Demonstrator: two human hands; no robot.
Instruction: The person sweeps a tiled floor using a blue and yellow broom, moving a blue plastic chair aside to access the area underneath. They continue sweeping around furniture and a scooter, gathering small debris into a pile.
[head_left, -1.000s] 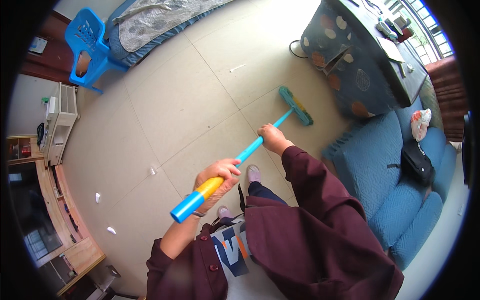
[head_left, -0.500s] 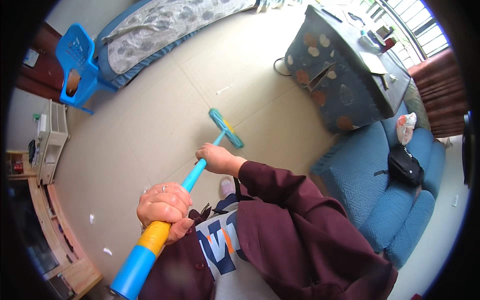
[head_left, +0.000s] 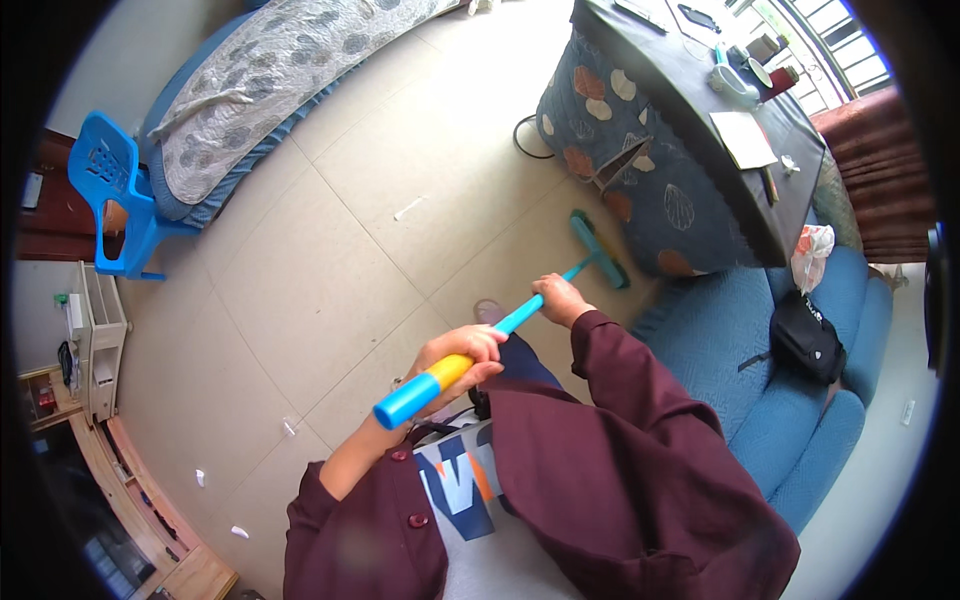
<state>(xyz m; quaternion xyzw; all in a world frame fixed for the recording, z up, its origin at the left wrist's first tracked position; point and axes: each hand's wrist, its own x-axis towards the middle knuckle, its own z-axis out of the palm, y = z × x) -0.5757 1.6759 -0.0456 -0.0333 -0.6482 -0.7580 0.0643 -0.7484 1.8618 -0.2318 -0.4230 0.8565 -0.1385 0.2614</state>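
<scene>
A long-handled broom (head_left: 518,316) with a blue handle slants from lower left to upper right across my body. My left hand (head_left: 465,347) is wrapped round the handle near its thick end, by the yellow band and blue grip. Farther down, my right hand (head_left: 562,299) closes on the thinner turquoise part. The teal broom head (head_left: 600,252) rests on the floor beside the cloth-covered table and in front of the sofa. Part of the left palm is hidden behind the handle.
The covered table (head_left: 655,140) with small items on top stands at upper right, beside the blue sofa (head_left: 715,340) bearing a black bag (head_left: 806,338). A blue plastic chair (head_left: 115,190) is at left. White scraps (head_left: 410,208) lie on the tiled floor (head_left: 330,270).
The broom head has moved right across the floor, toward the table and sofa. Both hands have shifted right with the handle, keeping their grip. The view has moved too.
</scene>
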